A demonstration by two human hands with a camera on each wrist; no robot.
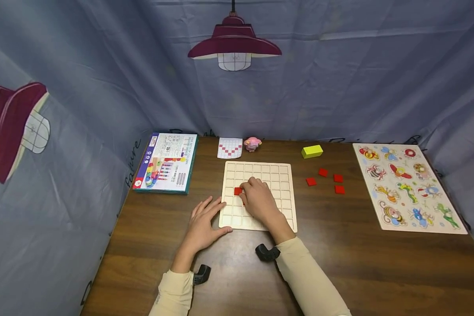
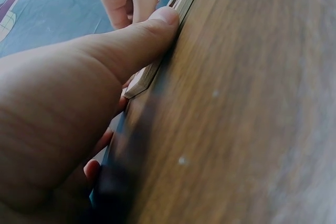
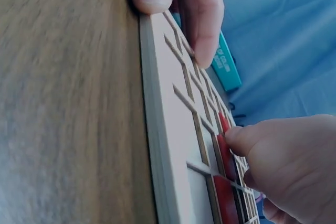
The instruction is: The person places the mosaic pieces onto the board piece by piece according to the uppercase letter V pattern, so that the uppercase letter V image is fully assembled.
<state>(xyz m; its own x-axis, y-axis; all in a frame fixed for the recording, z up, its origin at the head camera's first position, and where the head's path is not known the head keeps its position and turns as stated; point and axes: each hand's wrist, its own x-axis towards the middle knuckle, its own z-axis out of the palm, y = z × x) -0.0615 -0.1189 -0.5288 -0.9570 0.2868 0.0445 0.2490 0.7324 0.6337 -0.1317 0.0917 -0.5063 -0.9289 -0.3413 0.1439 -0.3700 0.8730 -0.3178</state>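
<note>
A pale wooden grid board (image 1: 278,175) lies flat in the middle of the brown table. My left hand (image 1: 206,219) rests flat and open beside the board's near left corner; its thumb (image 2: 155,27) presses on the board edge (image 2: 149,77). My right hand (image 1: 249,188) lies over the board with curled fingers, pinching a red tile (image 1: 238,191) at a cell in the middle rows. The right wrist view shows a fingertip (image 3: 239,135) on the red tile (image 3: 227,156), with other red pieces in line with it. Part of the tile is hidden under the fingers.
Several loose red tiles (image 1: 323,172) lie right of the board, with a yellow block (image 1: 312,151) behind them. A pattern card (image 1: 230,148) and pink toy (image 1: 253,143) sit at the back. A game box (image 1: 166,162) lies left, an animal puzzle (image 1: 408,186) far right.
</note>
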